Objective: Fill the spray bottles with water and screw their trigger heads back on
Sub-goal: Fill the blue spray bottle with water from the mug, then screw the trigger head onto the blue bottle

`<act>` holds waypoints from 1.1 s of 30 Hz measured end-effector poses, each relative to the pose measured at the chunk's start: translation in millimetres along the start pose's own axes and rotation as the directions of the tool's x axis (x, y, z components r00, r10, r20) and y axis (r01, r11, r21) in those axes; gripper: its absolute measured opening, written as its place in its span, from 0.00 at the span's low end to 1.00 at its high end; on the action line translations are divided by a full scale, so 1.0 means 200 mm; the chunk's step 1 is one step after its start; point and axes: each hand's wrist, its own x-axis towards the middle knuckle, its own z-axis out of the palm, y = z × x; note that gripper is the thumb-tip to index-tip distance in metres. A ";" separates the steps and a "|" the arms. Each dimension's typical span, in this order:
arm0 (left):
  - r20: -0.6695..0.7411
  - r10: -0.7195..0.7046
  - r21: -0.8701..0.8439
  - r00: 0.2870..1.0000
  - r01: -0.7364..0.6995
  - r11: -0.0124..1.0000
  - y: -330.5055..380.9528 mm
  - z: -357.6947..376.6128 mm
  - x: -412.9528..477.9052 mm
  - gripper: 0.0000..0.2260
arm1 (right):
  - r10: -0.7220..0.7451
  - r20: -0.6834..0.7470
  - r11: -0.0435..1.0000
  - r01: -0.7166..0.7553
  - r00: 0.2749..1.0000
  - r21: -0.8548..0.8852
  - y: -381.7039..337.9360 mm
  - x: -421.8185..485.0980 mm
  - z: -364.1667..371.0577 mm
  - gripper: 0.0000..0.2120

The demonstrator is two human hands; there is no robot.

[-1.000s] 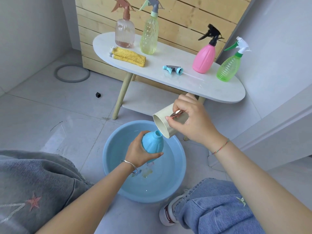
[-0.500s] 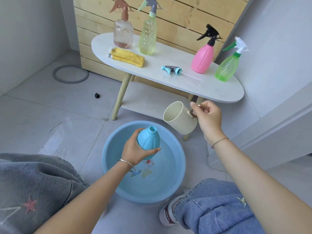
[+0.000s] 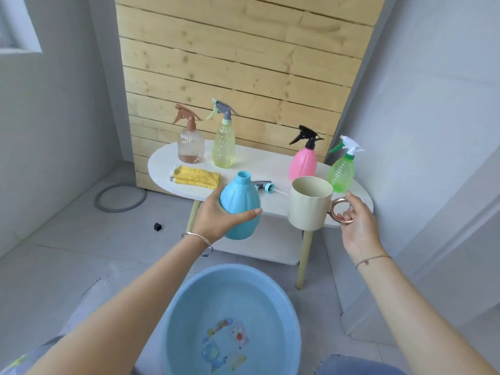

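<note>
My left hand [image 3: 216, 217] grips a blue spray bottle [image 3: 240, 209] with no head, upright, in front of the white table's [image 3: 259, 163] front edge. My right hand [image 3: 357, 226] holds a cream mug [image 3: 309, 204] upright by its copper handle, just right of the bottle. The blue trigger head [image 3: 265, 185] lies on the table behind the bottle. Standing on the table with heads on are a clear brown bottle [image 3: 190, 143], a yellow-green one [image 3: 224, 143], a pink one [image 3: 303, 161] and a green one [image 3: 342, 170].
A blue basin [image 3: 178, 320] holding water sits on the floor below my arms. A folded yellow cloth [image 3: 196, 176] lies on the table's left part. A grey ring [image 3: 120, 197] and a small black cube [image 3: 158, 226] lie on the floor. A wall stands close on the right.
Both hands have risen from above the basin to table height. The mug, tilted over the bottle's mouth a second ago, is upright now and apart from the bottle. The view has tilted up.
</note>
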 end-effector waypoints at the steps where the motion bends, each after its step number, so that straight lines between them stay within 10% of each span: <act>1: 0.000 0.034 0.029 0.999 -0.034 0.999 0.06 0.00 0.05 0.33 | -0.007 -0.018 1.000 0.007 1.000 -0.018 -0.03 0.04 0.00 0.14; 18: 0.031 0.086 0.069 0.996 -0.088 0.994 0.19 0.30 0.53 0.34 | 0.012 -0.231 0.999 -0.021 0.973 -0.038 0.01 0.68 -0.11 0.13; 33: 0.053 0.030 0.116 0.998 -0.036 0.993 -0.02 0.53 0.62 0.37 | 0.132 -0.127 0.990 -0.124 0.983 0.067 0.27 0.87 -0.20 0.18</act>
